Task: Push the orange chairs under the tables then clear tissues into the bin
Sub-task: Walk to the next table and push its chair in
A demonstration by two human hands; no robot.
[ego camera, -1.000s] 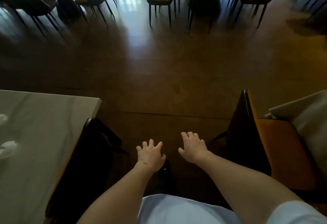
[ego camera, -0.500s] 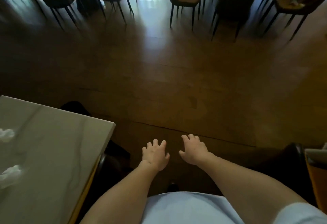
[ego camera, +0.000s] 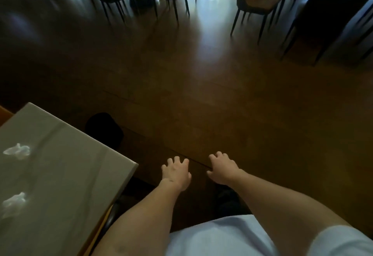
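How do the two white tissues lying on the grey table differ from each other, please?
The far tissue lies further in from the table edge beside the person; the near tissue lies closer to the person. The far tissue spreads sideways; the near tissue runs more lengthwise. Both are white, crumpled and untouched by either hand.

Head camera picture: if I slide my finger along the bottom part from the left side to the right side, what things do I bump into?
Lower tissue → grey table → dark chair tucked at the table's edge → left hand → right hand.
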